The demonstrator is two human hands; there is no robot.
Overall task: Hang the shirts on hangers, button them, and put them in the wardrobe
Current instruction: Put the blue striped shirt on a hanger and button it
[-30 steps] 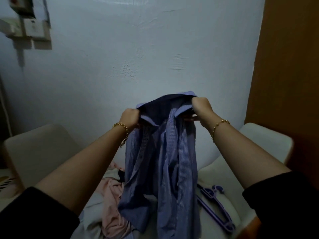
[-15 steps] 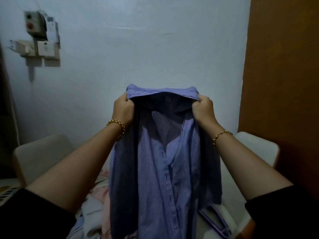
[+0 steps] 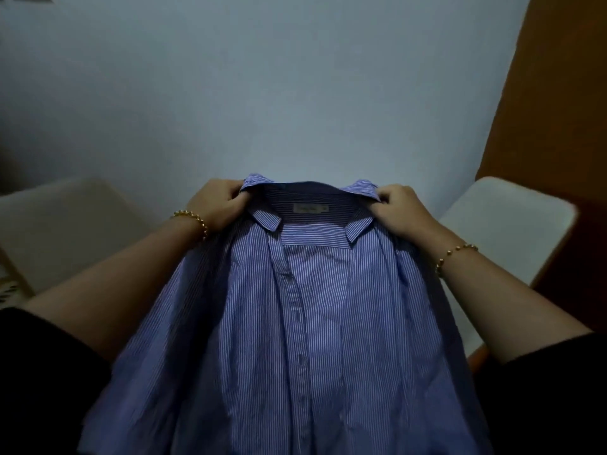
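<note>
A blue striped shirt [image 3: 315, 323] hangs spread out in front of me, its open front and inner label facing me. My left hand [image 3: 216, 206] grips the left end of the collar. My right hand [image 3: 399, 210] grips the right end of the collar. The shirt fills the lower middle of the view and hides whatever lies under it. I see no hanger in this frame.
A pale wall [image 3: 262, 93] stands straight ahead. A brown wooden panel [image 3: 558, 126] rises at the right. A cream cushioned seat edge [image 3: 512, 231] shows at right and another cream seat [image 3: 65, 224] at left.
The shirt has been lifted and shaken out, swinging toward me so its front lies spread and flat. Both hands stay on the collar, now wider apart. The clothes pile and purple hanger are hidden.
</note>
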